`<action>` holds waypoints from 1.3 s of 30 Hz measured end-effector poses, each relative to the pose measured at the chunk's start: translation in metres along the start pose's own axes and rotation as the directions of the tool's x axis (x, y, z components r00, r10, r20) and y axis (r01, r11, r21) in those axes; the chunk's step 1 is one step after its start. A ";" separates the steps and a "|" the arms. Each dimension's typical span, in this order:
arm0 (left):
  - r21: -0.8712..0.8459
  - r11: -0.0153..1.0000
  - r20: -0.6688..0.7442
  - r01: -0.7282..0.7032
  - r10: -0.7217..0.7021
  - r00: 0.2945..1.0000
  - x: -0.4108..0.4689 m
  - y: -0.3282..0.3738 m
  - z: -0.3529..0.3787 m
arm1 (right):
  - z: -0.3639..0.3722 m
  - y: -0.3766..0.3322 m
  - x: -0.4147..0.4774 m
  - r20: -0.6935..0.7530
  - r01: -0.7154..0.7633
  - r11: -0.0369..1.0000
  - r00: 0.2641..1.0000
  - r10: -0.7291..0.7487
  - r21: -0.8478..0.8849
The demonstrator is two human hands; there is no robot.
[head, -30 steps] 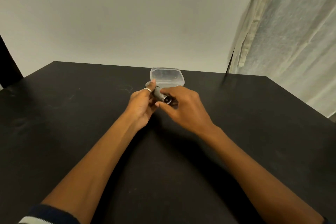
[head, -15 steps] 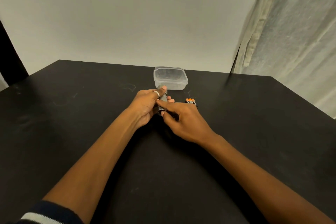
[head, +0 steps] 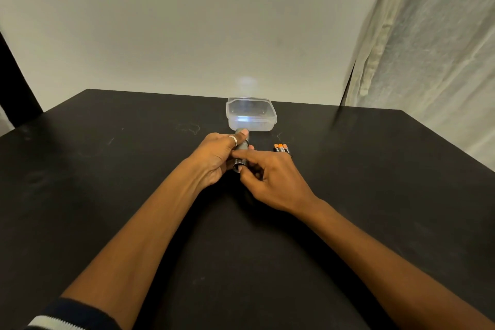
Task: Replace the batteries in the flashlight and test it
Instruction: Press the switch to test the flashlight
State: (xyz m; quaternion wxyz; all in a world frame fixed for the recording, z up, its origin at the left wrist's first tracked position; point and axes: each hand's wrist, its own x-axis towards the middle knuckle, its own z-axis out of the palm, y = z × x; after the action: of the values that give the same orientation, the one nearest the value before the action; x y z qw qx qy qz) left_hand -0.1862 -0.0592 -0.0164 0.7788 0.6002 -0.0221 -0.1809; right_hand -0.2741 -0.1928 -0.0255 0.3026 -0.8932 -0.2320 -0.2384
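Head view: testing step. Left hand grips the flashlight near the far edge of the bench; right hand pinches its tail. Its beam lights the plastic box. Next, probably switch off and set down.

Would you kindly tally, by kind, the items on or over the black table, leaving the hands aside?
flashlight: 1
clear plastic container: 1
batteries: 3 visible, partly behind the right hand
Total: 5
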 end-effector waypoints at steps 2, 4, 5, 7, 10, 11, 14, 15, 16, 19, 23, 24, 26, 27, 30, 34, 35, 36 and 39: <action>-0.007 1.000 -0.015 0.002 -0.003 1.000 0.000 0.000 -0.001 | 0.000 0.001 0.000 -0.012 0.011 1.000 1.000 -0.011 0.004; -0.019 1.000 -0.031 0.015 -0.015 0.999 0.000 0.000 -0.002 | 0.000 0.001 0.000 -0.016 0.013 1.000 1.000 -0.013 0.005; -0.023 1.000 -0.035 0.020 -0.021 0.999 0.000 0.000 -0.002 | 0.000 0.001 0.000 -0.015 0.014 1.000 1.000 -0.014 0.006; -0.026 0.999 -0.037 0.022 -0.023 0.999 0.001 0.000 -0.002 | 0.001 0.002 0.000 -0.013 0.016 1.000 1.000 -0.016 0.008; -0.031 0.999 -0.026 0.019 -0.020 0.999 0.000 0.001 -0.002 | 0.001 0.003 0.001 -0.023 0.017 1.000 1.000 -0.017 0.001; -0.036 0.999 -0.021 0.020 -0.021 1.000 0.000 0.001 -0.003 | 0.001 0.003 0.000 -0.024 0.017 1.000 1.000 -0.017 0.001; -0.043 0.999 -0.014 0.023 -0.024 1.000 -0.001 0.002 -0.003 | 0.002 0.002 0.000 -0.027 0.028 1.000 0.999 -0.028 -0.010; -0.044 0.999 -0.013 0.025 -0.025 1.000 -0.001 0.002 -0.003 | 0.002 0.002 0.000 -0.028 0.030 0.999 0.999 -0.030 -0.015; -0.044 0.999 -0.010 0.027 -0.027 1.000 -0.001 0.002 -0.003 | 0.002 0.002 0.000 -0.028 0.031 0.999 0.999 -0.032 -0.020; -0.036 0.999 0.002 0.032 -0.032 0.999 -0.001 0.001 -0.004 | 0.002 0.002 0.001 -0.025 0.031 0.999 0.999 -0.032 -0.028; -0.032 0.999 0.007 0.029 -0.029 1.000 0.000 0.001 -0.005 | 0.001 0.001 0.001 -0.013 0.029 0.999 0.999 -0.029 -0.037; -0.032 0.999 0.009 0.027 -0.027 1.000 0.000 0.001 -0.005 | 0.001 0.001 0.001 -0.009 0.029 0.999 1.000 -0.029 -0.040; -0.045 0.999 0.017 0.031 -0.030 0.999 0.000 0.001 -0.004 | 0.001 0.000 0.001 -0.003 0.032 0.999 0.999 -0.032 -0.040; -0.054 0.998 0.022 0.036 -0.035 0.999 -0.001 0.002 -0.003 | 0.000 0.000 0.000 -0.001 0.034 0.999 0.999 -0.034 -0.040; -0.049 0.998 0.025 0.039 -0.038 0.999 -0.001 0.002 -0.003 | 0.000 0.000 0.000 -0.004 0.025 0.999 1.000 -0.025 -0.047; -0.028 0.999 0.010 0.029 -0.029 1.000 0.000 0.001 -0.002 | 0.001 -0.001 0.000 0.000 0.014 0.999 1.000 -0.014 -0.045; -0.022 0.999 0.008 0.027 -0.027 1.000 0.000 0.001 -0.002 | 0.001 0.000 0.000 0.001 0.015 0.999 1.000 -0.015 -0.043; -0.017 1.000 0.007 0.025 -0.025 1.000 0.001 0.000 -0.002 | 0.001 0.000 0.001 0.000 0.016 0.999 1.000 -0.016 -0.042; -0.033 0.999 0.002 0.029 -0.029 1.000 0.001 0.001 -0.001 | 0.000 0.000 0.001 -0.003 0.021 0.999 1.000 -0.022 -0.038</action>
State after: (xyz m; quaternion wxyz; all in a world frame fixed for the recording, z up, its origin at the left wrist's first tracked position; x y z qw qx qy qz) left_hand -0.1844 -0.0582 -0.0162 0.7858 0.5875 -0.0113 -0.1930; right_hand -0.2736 -0.1930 -0.0252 0.2835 -0.8958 -0.2366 -0.2473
